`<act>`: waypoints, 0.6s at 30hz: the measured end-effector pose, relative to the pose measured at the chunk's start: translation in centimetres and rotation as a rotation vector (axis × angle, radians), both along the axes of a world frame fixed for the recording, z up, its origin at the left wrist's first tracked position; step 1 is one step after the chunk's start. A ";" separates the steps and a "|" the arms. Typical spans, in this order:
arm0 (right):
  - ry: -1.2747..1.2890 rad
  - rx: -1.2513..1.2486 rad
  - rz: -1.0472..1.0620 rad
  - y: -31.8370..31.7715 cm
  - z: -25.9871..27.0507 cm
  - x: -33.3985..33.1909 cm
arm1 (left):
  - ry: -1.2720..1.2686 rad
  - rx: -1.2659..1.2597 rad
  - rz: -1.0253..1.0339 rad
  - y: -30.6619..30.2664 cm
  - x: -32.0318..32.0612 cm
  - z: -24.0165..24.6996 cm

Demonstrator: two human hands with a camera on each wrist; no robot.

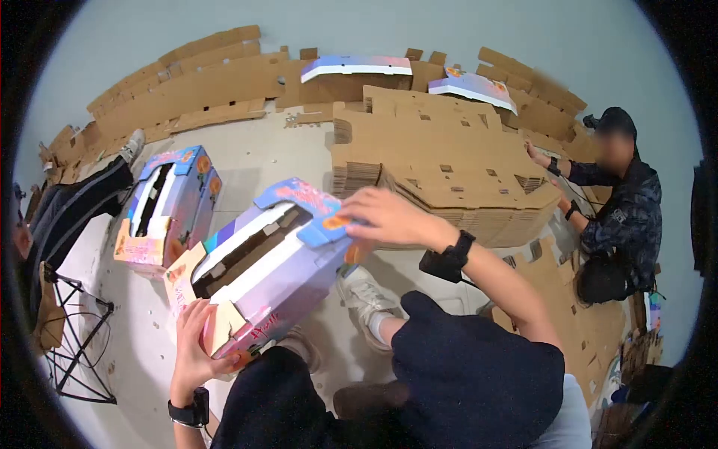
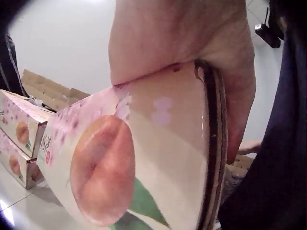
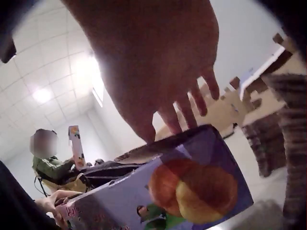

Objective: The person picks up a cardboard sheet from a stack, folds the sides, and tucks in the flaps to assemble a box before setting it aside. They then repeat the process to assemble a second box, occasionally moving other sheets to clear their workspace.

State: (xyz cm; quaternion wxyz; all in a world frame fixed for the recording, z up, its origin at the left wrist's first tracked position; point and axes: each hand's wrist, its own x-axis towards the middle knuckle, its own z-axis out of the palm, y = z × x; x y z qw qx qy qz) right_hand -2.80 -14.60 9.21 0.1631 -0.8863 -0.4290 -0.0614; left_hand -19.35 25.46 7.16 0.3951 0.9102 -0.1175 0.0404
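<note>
A printed cardboard fruit box (image 1: 299,280), with peach pictures and a long opening in its top, is tilted in front of my knees. My left hand (image 1: 193,352) grips its near corner, thumb low on the side and fingers over the cream end. In the left wrist view, the palm covers the top edge of the peach-printed end panel (image 2: 168,143). Over the blue far end lies my right hand (image 1: 396,217), its fingers extended and touching the top edge. The right wrist view shows these fingertips at the rim above a purple panel (image 3: 235,167).
Two similar boxes (image 1: 198,198) are stacked at the left. Flat cardboard blanks (image 1: 441,172) form a big pile ahead. A person (image 1: 621,202) crouches at the right; another person's leg (image 1: 82,194) and a black wire stand (image 1: 82,352) are at left. Cardboard sheets (image 1: 209,90) line the wall.
</note>
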 end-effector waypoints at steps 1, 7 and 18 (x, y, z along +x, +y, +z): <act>0.198 -0.107 -0.002 -0.3 -0.8 -0.4 | -0.028 0.124 -0.029 -0.8 0.4 -0.3; 0.131 -0.147 -0.138 -1.7 -8.0 -3.5 | -0.041 0.284 -0.133 -3.5 1.9 -2.4; 0.167 -0.098 0.012 1.5 -3.9 -4.0 | -0.141 0.328 -0.261 -7.0 5.7 -0.8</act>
